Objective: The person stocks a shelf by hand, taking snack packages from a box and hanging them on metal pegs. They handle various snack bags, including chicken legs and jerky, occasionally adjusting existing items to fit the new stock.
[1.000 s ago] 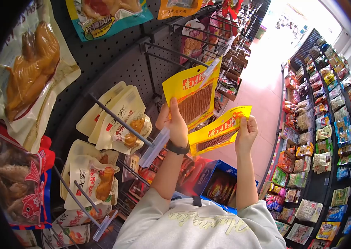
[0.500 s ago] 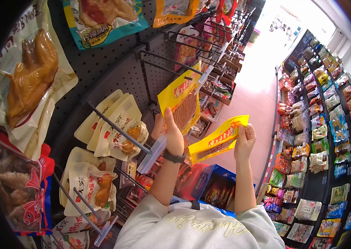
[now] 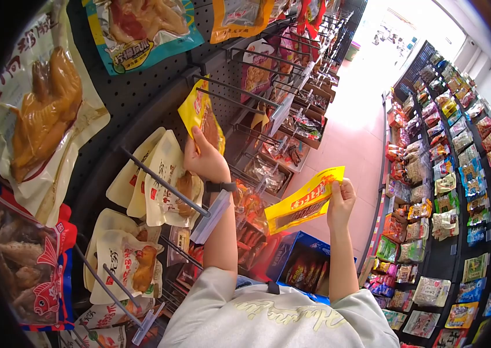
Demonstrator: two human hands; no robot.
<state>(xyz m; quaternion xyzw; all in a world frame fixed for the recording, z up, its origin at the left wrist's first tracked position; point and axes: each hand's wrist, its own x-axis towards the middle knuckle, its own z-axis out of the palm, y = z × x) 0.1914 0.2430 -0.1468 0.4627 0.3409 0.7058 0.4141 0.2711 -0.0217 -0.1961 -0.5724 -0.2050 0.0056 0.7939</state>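
Note:
My left hand (image 3: pixel 205 158), with a dark band on its wrist, grips the lower part of a yellow packet (image 3: pixel 204 113) with a brown window. That packet is on the hook rail (image 3: pixel 231 95) near the pegboard, towards its back end. My right hand (image 3: pixel 341 200) pinches the right end of a second yellow packet (image 3: pixel 303 202) with red lettering, held out tilted over the aisle. Cream-coloured packets (image 3: pixel 161 182) hang on a hook just below and left of my left hand.
Large meat packs (image 3: pixel 42 110) hang close at the left. Below the second yellow packet stands a blue box (image 3: pixel 298 255) of red packets. Open cartons (image 3: pixel 309 124) line the shelf foot. Across the pink floor (image 3: pixel 356 122) is a long rack of snack bags (image 3: pixel 448 185).
My left hand has moved left and inward with its yellow packet, towards the pegboard at the back of the hook. My right hand and its packet have dropped slightly.

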